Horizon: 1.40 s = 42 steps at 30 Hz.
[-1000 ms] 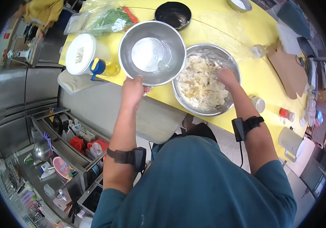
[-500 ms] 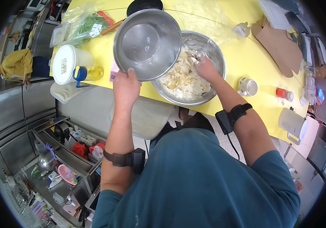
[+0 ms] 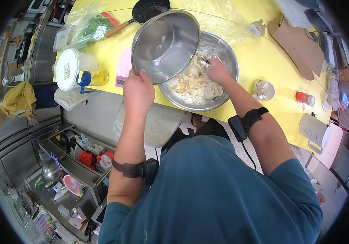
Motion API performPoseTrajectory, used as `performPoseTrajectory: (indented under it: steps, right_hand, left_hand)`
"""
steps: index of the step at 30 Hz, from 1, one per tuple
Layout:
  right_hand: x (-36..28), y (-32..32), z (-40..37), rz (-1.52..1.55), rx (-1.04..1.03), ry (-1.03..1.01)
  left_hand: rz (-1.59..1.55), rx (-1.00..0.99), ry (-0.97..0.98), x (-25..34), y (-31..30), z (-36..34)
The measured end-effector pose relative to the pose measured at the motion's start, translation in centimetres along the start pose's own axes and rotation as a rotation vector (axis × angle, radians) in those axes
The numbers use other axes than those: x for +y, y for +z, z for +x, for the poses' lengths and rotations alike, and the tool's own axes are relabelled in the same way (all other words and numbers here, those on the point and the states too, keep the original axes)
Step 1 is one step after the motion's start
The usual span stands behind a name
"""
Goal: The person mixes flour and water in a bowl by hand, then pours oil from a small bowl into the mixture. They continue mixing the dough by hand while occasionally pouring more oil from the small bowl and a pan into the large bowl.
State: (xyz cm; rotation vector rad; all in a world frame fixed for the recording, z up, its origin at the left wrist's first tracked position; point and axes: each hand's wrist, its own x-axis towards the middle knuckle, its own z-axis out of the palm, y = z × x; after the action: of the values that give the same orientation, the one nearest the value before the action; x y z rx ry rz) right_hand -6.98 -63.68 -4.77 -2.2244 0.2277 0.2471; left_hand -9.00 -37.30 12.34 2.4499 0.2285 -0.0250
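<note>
My left hand [image 3: 139, 86] grips the near rim of an empty metal bowl [image 3: 162, 49], which is tilted and raised over the left side of a larger metal bowl [image 3: 232, 61]. In the larger bowl lies a lumpy, pale dough mixture [image 3: 197, 87]. My right hand [image 3: 217, 70] is inside that bowl at the mixture, fingers closed around something dark and thin that I cannot make out. Behind the tilted bowl stands a black pan [image 3: 150, 11] with a wooden handle. A pink scale [image 3: 122, 69] shows to the left.
On the yellow table [image 3: 256, 107] are a white tub [image 3: 68, 69], an oil bottle [image 3: 97, 78], bagged greens [image 3: 95, 28], a patterned mug [image 3: 264, 90], a red-labelled jar [image 3: 302, 98], a white jug [image 3: 313, 129] and cardboard [image 3: 294, 49]. A person in yellow [image 3: 19, 99] is at far left.
The tilted bowl has shifted right with my left hand and tipped more, uncovering the scale and pan. My right hand has moved slightly left. The person in yellow has moved.
</note>
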Motion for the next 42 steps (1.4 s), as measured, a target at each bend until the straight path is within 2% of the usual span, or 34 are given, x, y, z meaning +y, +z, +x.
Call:
performPoseTrajectory:
  steps: [9, 12, 15, 18, 24, 28, 31, 34, 35, 37, 40, 41, 42]
  right_hand:
    - [-0.3, 0.0, -0.1, -0.119, 0.02, -0.022]
    - [0.7, 0.5, 0.5, -0.083, 0.005, -0.037]
    - [1.5, 0.8, 1.0, -0.098, -0.016, -0.041]
    - [1.1, 0.7, 0.9, -0.12, -0.021, -0.024]
    - [-0.9, -0.2, 1.7, -0.282, -0.046, -0.025]
    - [-3.7, -1.2, 1.9, -0.33, -0.175, 0.076]
    - [-4.4, -2.0, 2.4, -0.318, -0.256, 0.052]
    - [-6.4, -2.7, 2.3, -0.436, -0.192, -0.052]
    - [-7.8, -2.9, 2.3, -0.418, -0.189, -0.029]
    - [-10.3, -3.3, 2.3, -0.39, -0.183, 0.019]
    - [-10.4, -3.4, 3.9, -0.317, -0.209, 0.061]
    - [-10.5, -3.5, 4.6, -0.267, -0.253, 0.151]
    - [-10.5, -3.4, 5.1, -0.3, -0.253, 0.114]
  left_hand:
    - [0.015, -0.008, -0.016, -1.2, -0.1, 0.2]
    - [-0.344, -0.107, -0.282, -1.2, -1.0, 0.6]
    - [-0.655, -0.266, -0.527, -3.8, -1.3, 1.3]
    - [-0.861, -0.271, -0.729, -6.5, -1.3, 1.8]
    - [-0.993, -0.282, -0.727, -10.2, -1.0, 3.6]
    - [-1.039, -0.146, -0.696, -11.7, 0.0, 4.8]
    - [-1.062, -0.144, -0.711, -13.7, 0.9, 5.8]
    - [-1.075, -0.189, -0.718, -15.7, 1.9, 6.6]
    - [-1.067, -0.111, -0.75, -15.0, 1.8, 6.5]
    - [-1.076, -0.106, -0.757, -15.4, 1.9, 6.6]
    - [-1.087, -0.102, -0.747, -16.2, 2.7, 6.8]
    - [-1.09, -0.103, -0.743, -16.4, 2.9, 6.7]
    - [-1.089, -0.101, -0.727, -16.7, 3.1, 6.7]
